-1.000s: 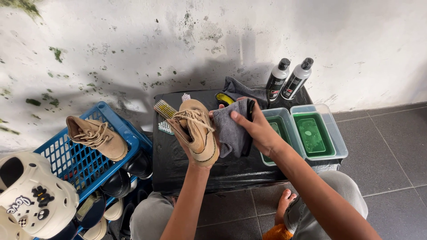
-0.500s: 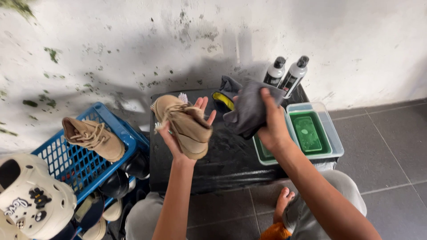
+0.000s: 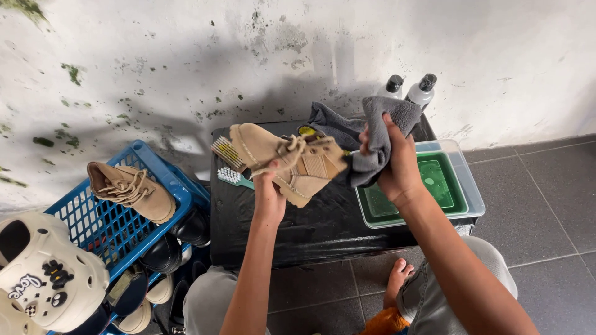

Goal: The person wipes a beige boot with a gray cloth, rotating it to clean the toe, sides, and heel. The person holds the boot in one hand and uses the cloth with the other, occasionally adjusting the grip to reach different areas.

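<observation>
Turned since half a second ago: tan lace-up boot (image 3: pixel 292 162) now lying sideways, toe pointing left, sole facing away, lifted above the black work surface (image 3: pixel 310 223). Gripped from beneath by left hand (image 3: pixel 268 193), fingers curled around its underside. Bunched grey cloth (image 3: pixel 372 139) raised higher, clutched in right hand (image 3: pixel 397 162), fingers closed tight around the fabric, touching the boot's heel end. Behind the boot, a brush with pale bristles (image 3: pixel 228 162) on the black surface. To the right, a clear tub of green water (image 3: pixel 462 186); two dark-capped bottles (image 3: pixel 410 90) against the stained wall. At left, a blue basket (image 3: pixel 93 217) carrying the matching tan boot (image 3: pixel 130 192); a cream clog (image 3: pixel 49 273) in the corner.
</observation>
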